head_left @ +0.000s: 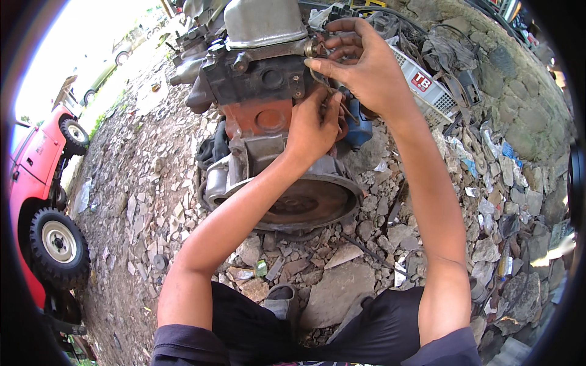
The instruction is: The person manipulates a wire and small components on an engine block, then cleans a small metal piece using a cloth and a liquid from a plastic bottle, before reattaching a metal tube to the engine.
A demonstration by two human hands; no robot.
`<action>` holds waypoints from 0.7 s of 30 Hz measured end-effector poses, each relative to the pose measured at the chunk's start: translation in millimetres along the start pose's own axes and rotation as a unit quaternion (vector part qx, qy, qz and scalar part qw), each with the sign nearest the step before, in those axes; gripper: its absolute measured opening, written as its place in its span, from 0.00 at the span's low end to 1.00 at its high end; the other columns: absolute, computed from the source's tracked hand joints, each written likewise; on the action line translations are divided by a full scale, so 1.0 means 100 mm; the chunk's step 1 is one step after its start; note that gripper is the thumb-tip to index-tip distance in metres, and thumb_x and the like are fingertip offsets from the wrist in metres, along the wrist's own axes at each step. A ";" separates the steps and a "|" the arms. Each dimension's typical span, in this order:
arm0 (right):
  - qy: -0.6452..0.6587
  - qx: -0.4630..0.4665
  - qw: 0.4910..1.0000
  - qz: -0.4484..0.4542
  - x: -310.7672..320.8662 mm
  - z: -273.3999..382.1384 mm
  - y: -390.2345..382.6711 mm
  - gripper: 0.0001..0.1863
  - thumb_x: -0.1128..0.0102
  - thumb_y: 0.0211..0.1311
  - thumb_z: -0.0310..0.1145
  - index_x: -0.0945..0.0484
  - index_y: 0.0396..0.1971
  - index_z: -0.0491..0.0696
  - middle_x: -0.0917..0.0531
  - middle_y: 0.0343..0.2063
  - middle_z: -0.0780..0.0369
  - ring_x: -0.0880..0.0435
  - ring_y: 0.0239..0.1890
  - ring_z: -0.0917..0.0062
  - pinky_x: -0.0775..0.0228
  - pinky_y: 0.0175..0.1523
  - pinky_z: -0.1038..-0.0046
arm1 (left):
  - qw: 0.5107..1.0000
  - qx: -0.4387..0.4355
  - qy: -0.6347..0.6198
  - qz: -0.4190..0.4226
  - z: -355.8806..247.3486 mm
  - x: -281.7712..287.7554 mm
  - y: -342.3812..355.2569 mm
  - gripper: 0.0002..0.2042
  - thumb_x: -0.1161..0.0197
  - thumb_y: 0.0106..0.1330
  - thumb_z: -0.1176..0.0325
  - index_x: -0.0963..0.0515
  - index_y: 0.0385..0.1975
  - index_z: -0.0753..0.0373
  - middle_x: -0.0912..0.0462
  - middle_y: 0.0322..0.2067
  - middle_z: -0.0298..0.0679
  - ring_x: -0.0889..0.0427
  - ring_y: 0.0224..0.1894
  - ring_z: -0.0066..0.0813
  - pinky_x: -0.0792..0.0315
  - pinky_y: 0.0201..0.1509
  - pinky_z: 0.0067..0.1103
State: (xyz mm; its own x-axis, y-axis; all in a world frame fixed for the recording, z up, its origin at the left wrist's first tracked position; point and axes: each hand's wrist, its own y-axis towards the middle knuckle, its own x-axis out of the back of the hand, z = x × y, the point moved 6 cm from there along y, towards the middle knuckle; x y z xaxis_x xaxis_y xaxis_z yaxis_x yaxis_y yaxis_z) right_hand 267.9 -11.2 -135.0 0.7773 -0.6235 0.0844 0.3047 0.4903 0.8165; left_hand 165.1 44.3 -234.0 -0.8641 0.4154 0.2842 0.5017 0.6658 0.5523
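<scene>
A car engine stands in front of me, with a dull metal top cover, a black upper block and a rusty red lower part. My left hand reaches to its right side, fingers curled in by a thin tube or cord; what they grip is hidden. Higher up, my right hand has its thumb and bent fingers apart around a brass-coloured fitting at the engine's upper right corner. A blue cylindrical part sits just below that hand. The round flywheel housing faces me.
Broken stones and rubble cover the ground, with a flat slab between my feet. A white plastic crate and dark scrap parts lie by the stone wall. A red vehicle stands at left.
</scene>
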 end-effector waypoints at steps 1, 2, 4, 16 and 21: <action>0.003 -0.037 0.999 0.012 0.00 -0.02 -0.01 0.15 0.29 0.59 0.37 0.18 0.34 0.38 0.16 0.22 0.62 0.17 0.25 0.77 0.25 0.34 0.74 | 1.000 0.002 0.000 0.000 -0.01 0.00 0.00 0.10 0.46 0.75 0.68 0.24 0.38 0.70 0.17 0.25 0.38 0.21 0.22 0.18 0.29 0.25 0.18; 0.005 -0.075 0.997 0.024 0.00 -0.03 -0.02 0.14 0.29 0.59 0.36 0.18 0.34 0.39 0.16 0.22 0.62 0.17 0.25 0.76 0.25 0.34 0.74 | 1.000 0.000 -0.003 -0.006 -0.02 0.01 0.00 0.10 0.45 0.74 0.69 0.25 0.36 0.70 0.18 0.24 0.40 0.20 0.22 0.23 0.28 0.26 0.21; -0.001 -0.182 0.978 0.106 -0.03 -0.06 -0.04 0.12 0.30 0.59 0.34 0.18 0.36 0.40 0.15 0.24 0.62 0.16 0.28 0.76 0.24 0.36 0.75 | 1.000 -0.003 -0.008 -0.019 -0.03 0.03 -0.01 0.09 0.43 0.71 0.70 0.25 0.33 0.71 0.19 0.21 0.45 0.17 0.23 0.32 0.27 0.28 0.27; 0.075 -0.159 0.984 0.039 -0.06 -0.09 -0.03 0.15 0.28 0.58 0.36 0.18 0.33 0.39 0.16 0.24 0.60 0.17 0.29 0.81 0.23 0.38 0.79 | 0.999 0.005 -0.035 -0.019 -0.15 0.03 -0.06 0.11 0.43 0.74 0.67 0.25 0.33 0.69 0.19 0.21 0.38 0.22 0.20 0.19 0.31 0.23 0.19; -0.031 -0.018 0.999 0.007 -0.06 0.03 -0.06 0.17 0.31 0.62 0.42 0.18 0.32 0.39 0.16 0.22 0.60 0.18 0.23 0.81 0.27 0.30 0.77 | 0.998 -0.015 -0.056 -0.021 -0.11 0.03 -0.04 0.08 0.44 0.73 0.69 0.26 0.35 0.69 0.21 0.21 0.39 0.22 0.19 0.21 0.31 0.23 0.21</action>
State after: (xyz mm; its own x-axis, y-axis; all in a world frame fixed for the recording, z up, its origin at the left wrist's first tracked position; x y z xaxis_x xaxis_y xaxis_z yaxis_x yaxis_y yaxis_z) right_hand 259.1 -12.4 -138.8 0.7456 -0.6533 0.1316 0.3146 0.5191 0.7947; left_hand 160.0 36.4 -226.9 -0.8734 0.4558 0.1717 0.4624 0.6654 0.5860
